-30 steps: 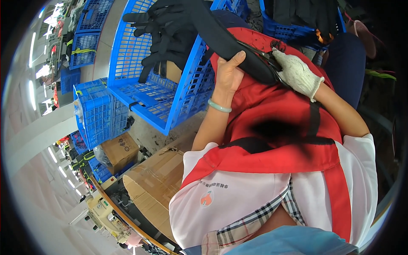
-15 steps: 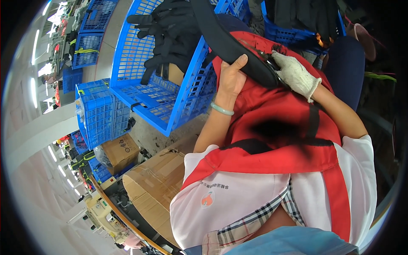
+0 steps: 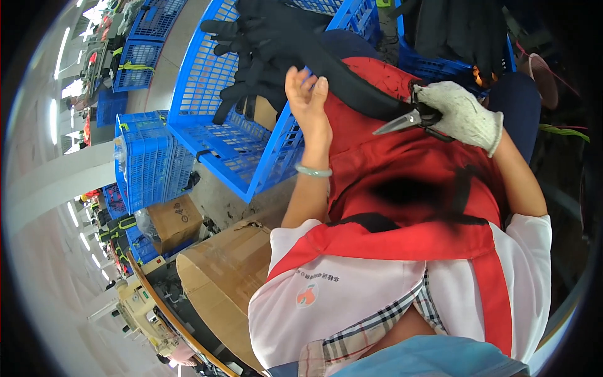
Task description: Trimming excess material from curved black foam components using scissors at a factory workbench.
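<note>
The gloved right grip (image 3: 463,116) is holding scissors (image 3: 397,124), best pointed away from the bare left grip (image 3: 309,108), which is holding nothing beside the black strip (image 3: 361,88).

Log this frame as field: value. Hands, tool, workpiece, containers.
left hand: bare, raised, fingers partly curled, nothing visibly gripped
right hand: gloved, gripping scissors
tool: scissors, blades pointing left
workpiece: long black strip over red apron, near end beside scissors; far end unclear
left container: blue basket, black pieces inside
upper-right container: another blue basket, more black pieces
</note>
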Demonstrator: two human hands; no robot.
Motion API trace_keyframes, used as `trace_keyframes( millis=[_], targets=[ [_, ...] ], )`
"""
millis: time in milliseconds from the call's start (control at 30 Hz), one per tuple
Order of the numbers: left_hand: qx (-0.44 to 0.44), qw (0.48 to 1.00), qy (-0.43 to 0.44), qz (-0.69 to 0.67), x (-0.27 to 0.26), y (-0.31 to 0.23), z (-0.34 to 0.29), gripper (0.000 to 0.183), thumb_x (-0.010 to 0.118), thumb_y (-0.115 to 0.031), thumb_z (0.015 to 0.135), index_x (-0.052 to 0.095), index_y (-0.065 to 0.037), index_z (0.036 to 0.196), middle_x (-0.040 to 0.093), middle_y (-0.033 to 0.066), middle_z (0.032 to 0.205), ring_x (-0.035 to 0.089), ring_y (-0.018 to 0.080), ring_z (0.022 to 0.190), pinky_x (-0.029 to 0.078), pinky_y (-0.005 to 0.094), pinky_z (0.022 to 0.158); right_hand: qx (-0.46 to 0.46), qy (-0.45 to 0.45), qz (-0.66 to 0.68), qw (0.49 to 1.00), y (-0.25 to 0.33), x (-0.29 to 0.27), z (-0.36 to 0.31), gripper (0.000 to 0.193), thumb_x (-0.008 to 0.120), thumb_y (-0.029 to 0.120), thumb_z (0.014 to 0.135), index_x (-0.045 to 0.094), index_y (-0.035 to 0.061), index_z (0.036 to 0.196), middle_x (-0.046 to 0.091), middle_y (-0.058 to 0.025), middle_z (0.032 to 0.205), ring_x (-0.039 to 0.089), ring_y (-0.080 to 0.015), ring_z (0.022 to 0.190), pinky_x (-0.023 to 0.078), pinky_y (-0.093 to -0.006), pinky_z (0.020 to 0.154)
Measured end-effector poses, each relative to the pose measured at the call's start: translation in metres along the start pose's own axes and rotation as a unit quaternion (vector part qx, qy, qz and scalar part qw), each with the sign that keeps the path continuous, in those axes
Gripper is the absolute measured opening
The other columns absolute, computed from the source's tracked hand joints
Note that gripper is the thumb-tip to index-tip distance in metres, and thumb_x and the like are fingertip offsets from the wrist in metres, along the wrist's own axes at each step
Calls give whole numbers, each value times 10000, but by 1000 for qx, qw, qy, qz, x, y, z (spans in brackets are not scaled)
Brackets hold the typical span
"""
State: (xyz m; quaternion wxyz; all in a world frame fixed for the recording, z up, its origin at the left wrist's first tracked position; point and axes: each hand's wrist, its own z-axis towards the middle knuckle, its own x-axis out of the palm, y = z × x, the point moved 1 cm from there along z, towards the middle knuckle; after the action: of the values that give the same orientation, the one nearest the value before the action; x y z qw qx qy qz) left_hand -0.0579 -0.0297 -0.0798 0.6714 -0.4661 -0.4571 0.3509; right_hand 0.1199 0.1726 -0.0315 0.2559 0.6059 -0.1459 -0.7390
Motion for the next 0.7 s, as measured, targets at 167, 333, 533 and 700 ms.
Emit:
trace_keyframes(
  millis=[167,333,533,700],
  targets=[
    [-279,914,177,-233,-14,8,19,339,687,38,792,580,8,1113,650,131,1012,633,244,961,504,372,898,29,74,-4,997,-1,-10,-3,251,692,121,745,596,35,959,594,-155,823,604,-327,784,487,-382,703],
    [-274,909,221,-223,4,0,12,335,720,54,761,586,-10,1061,650,105,994,639,218,928,516,351,874,219,7,562,798,-41,26,-29,313,572,50,889,516,-11,1191,614,-59,865,618,-150,763,518,-255,692],
    [-267,921,205,-198,8,-2,7,350,746,46,742,593,-16,1050,646,78,964,639,199,906,520,328,853,316,-47,245,915,-37,32,-20,317,716,180,818,576,13,1048,626,-126,826,627,-180,793,513,-300,726],
    [-253,930,210,-163,11,1,2,337,761,56,722,616,-18,1018,653,72,947,644,188,888,524,316,834,192,23,92,977,-10,32,-25,612,705,315,770,479,-20,1230,599,-243,949,587,-418,917,469,-439,772]
  ],
)
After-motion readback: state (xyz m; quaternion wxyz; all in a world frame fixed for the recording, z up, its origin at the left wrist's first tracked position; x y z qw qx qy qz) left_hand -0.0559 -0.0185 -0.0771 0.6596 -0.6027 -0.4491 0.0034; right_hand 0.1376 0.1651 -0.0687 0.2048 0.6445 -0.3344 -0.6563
